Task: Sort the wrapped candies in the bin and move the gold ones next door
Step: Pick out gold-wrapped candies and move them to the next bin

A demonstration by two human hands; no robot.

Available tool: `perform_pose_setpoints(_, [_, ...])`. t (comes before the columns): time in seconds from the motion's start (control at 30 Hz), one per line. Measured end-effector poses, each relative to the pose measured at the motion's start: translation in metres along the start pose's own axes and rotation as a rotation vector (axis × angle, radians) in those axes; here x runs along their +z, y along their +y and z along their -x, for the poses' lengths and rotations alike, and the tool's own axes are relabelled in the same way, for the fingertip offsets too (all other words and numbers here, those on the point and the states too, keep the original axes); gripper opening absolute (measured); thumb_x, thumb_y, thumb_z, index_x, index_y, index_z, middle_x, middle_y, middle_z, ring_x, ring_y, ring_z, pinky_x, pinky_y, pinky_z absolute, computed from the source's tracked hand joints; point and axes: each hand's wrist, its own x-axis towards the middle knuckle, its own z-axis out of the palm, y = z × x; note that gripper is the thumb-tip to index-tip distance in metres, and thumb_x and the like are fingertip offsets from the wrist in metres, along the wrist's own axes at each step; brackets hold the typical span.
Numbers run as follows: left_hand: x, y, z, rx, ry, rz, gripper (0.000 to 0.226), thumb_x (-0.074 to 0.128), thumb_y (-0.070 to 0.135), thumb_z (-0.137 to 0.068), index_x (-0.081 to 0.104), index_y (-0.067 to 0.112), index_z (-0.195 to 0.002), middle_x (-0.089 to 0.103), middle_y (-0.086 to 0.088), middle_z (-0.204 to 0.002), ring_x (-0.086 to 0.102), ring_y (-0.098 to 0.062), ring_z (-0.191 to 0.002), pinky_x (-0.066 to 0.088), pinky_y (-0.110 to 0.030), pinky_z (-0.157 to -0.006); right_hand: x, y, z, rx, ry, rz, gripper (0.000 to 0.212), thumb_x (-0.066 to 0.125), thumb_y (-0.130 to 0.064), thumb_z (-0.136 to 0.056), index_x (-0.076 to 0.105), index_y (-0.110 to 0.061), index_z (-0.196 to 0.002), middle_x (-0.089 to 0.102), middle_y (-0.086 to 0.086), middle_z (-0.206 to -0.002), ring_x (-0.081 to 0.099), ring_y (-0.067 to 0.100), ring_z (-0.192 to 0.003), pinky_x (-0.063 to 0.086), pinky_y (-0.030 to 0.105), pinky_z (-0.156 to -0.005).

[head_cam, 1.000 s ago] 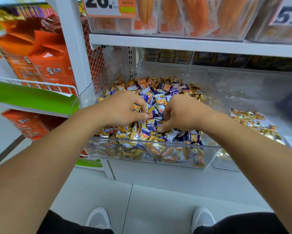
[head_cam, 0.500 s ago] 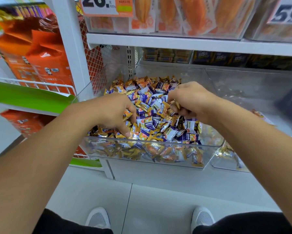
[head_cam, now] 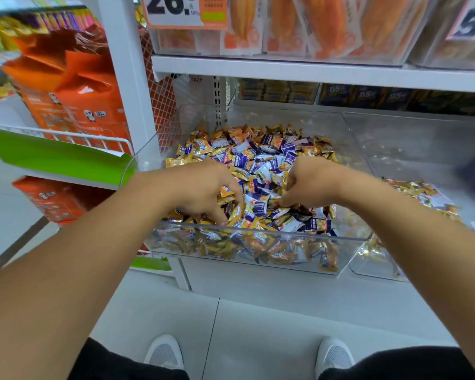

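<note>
I see both hands down in the clear bin (head_cam: 258, 234) of mixed wrapped candies (head_cam: 261, 163). Half a second ago the right hand (head_cam: 310, 185) was lifted above the pile with its fingers closed; now it has dropped back onto the candies, fingers curled and digging in, fingertips pinching at wrappers near the middle of the pile. What exactly it pinches I cannot tell. The left hand (head_cam: 203, 190) has stayed low, its fingers bent into the candies just left of the right hand, touching gold wrappers near the front wall. The gold candies (head_cam: 420, 190) already sorted lie in the neighbouring bin (head_cam: 373, 267), beyond the right wrist.
</note>
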Motion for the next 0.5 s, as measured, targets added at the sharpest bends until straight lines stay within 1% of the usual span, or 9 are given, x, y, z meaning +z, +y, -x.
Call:
perform_pose_setpoints(0.07, [0.002, -0.003, 0.002, 0.008, -0.035, 0.04, 0.052, 0.089, 0.031, -0.068, 0.069, 0.036, -0.116, 0.059, 0.016, -0.082, 0.055, -0.008, -0.067, 0.048, -0.029, -0.071, -0.005, 0.006, 0.003, 0.023, -0.03, -0.107, 0.044, 0.071, -0.034, -0.089, 0.051, -0.009, -0.058, 0.052, 0.005, -0.053, 0.044, 0.022, -0.049, 0.036, 0.026, -0.051])
perform_pose_setpoints(0.1, [0.002, -0.004, 0.003, 0.015, -0.043, 0.051, 0.054, 0.09, 0.033, -0.067, 0.069, 0.036, -0.116, 0.064, 0.014, -0.097, 0.061, -0.013, -0.08, 0.052, -0.032, -0.08, -0.006, 0.007, 0.004, 0.03, -0.039, -0.181, 0.043, 0.07, -0.034, -0.089, 0.054, -0.008, -0.059, 0.054, 0.007, -0.053, 0.044, 0.022, -0.049, 0.036, 0.026, -0.051])
perform_pose_setpoints(0.17, [0.002, -0.006, 0.005, 0.028, -0.07, 0.087, 0.051, 0.089, 0.035, -0.067, 0.069, 0.04, -0.113, 0.058, 0.015, -0.119, 0.061, -0.016, -0.104, 0.051, -0.038, -0.093, -0.007, 0.007, 0.005, 0.044, -0.046, -0.312, 0.033, 0.069, -0.031, -0.088, 0.063, -0.006, -0.068, 0.059, 0.01, -0.057, 0.046, 0.022, -0.052, 0.036, 0.025, -0.047])
perform_pose_setpoints(0.23, [0.0, -0.006, 0.008, 0.032, -0.127, 0.165, 0.043, 0.089, 0.04, -0.065, 0.066, 0.049, -0.101, 0.059, 0.012, -0.125, 0.064, -0.017, -0.103, 0.054, -0.043, -0.091, -0.008, 0.003, 0.007, 0.055, -0.037, -0.395, 0.023, 0.067, -0.026, -0.088, 0.064, -0.007, -0.075, 0.061, 0.008, -0.058, 0.045, 0.021, -0.052, 0.033, 0.023, -0.045])
perform_pose_setpoints(0.33, [-0.002, -0.008, 0.011, 0.036, -0.186, 0.143, 0.051, 0.081, 0.067, -0.05, 0.066, 0.054, -0.097, 0.062, 0.013, -0.126, 0.06, -0.015, -0.114, 0.049, -0.042, -0.1, -0.011, 0.002, 0.009, 0.081, -0.038, -0.511, 0.019, 0.064, -0.022, -0.091, 0.063, -0.009, -0.077, 0.06, 0.007, -0.055, 0.04, 0.019, -0.046, 0.029, 0.022, -0.044])
perform_pose_setpoints(0.37, [-0.002, -0.009, 0.011, 0.031, -0.194, 0.149, 0.053, 0.079, 0.071, -0.051, 0.067, 0.052, -0.1, 0.066, 0.013, -0.117, 0.064, -0.014, -0.106, 0.052, -0.041, -0.097, -0.012, 0.002, 0.009, 0.089, -0.032, -0.532, 0.017, 0.063, -0.021, -0.092, 0.064, -0.008, -0.08, 0.06, 0.008, -0.055, 0.039, 0.019, -0.045, 0.029, 0.021, -0.044])
perform_pose_setpoints(0.43, [-0.001, -0.006, 0.01, 0.031, -0.182, 0.205, 0.035, 0.079, 0.055, -0.072, 0.07, 0.041, -0.102, 0.069, 0.022, -0.082, 0.065, -0.005, -0.067, 0.057, -0.028, -0.074, -0.013, 0.003, 0.009, 0.102, -0.025, -0.526, 0.017, 0.06, -0.019, -0.093, 0.066, -0.005, -0.087, 0.06, 0.01, -0.056, 0.039, 0.019, -0.045, 0.029, 0.022, -0.044])
perform_pose_setpoints(0.47, [-0.001, -0.005, 0.009, 0.036, -0.17, 0.216, 0.024, 0.077, 0.043, -0.081, 0.071, 0.033, -0.102, 0.064, 0.028, -0.067, 0.06, -0.001, -0.053, 0.051, -0.017, -0.062, -0.013, 0.004, 0.01, 0.11, -0.034, -0.511, 0.02, 0.059, -0.019, -0.093, 0.068, -0.002, -0.089, 0.061, 0.01, -0.057, 0.04, 0.019, -0.045, 0.03, 0.023, -0.045])
perform_pose_setpoints(0.5, [0.0, -0.005, 0.006, 0.043, -0.137, 0.206, 0.016, 0.074, 0.035, -0.086, 0.071, 0.028, -0.101, 0.059, 0.03, -0.059, 0.057, 0.003, -0.048, 0.044, -0.01, -0.054, -0.013, 0.004, 0.009, 0.118, -0.049, -0.497, 0.024, 0.059, -0.02, -0.093, 0.07, 0.001, -0.089, 0.062, 0.01, -0.057, 0.042, 0.019, -0.046, 0.031, 0.023, -0.046])
